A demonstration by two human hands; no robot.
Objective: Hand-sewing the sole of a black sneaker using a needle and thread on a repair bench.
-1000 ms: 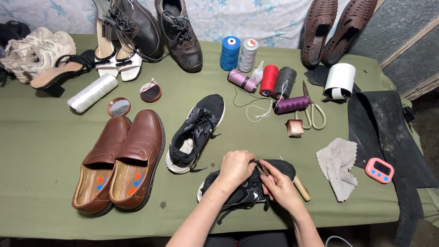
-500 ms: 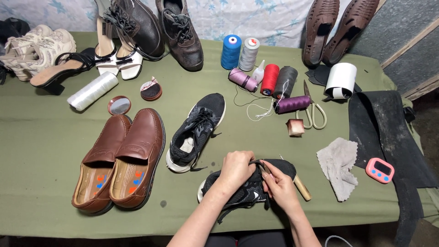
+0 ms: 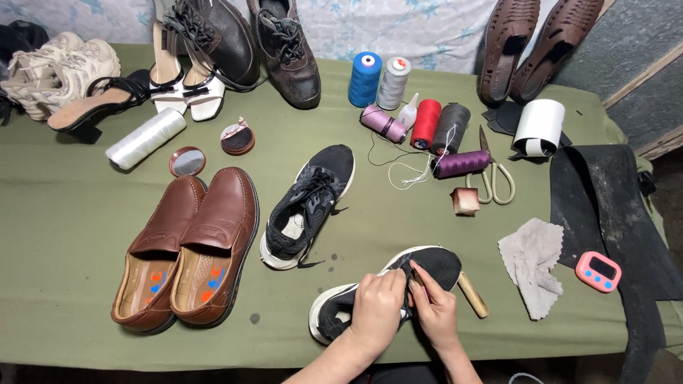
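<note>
Both hands were on a black sneaker with a white sole that lay on its side near the front edge of the green table. The left hand was closed over the middle of the shoe, pressing it down. The right hand sat just beside it with its fingers pinched at the shoe's upper; what they pinched was too small to tell. A wooden handle stuck out from under the shoe's toe, touching it.

The matching black sneaker lay a little further back and to the left, sole down, laces loose. Left of that stood a pair of brown loafers, side by side and touching. To the right of the hands lay a grey cloth, and beyond it a pink timer on a black sheet.

Further back, spools of thread in blue, grey, red, black and purple were grouped together, with scissors just beside the purple one. A white roll stood near two brown woven shoes. At the far left were white sandals, dark lace-up shoes, a white spool and a small round mirror.
</note>
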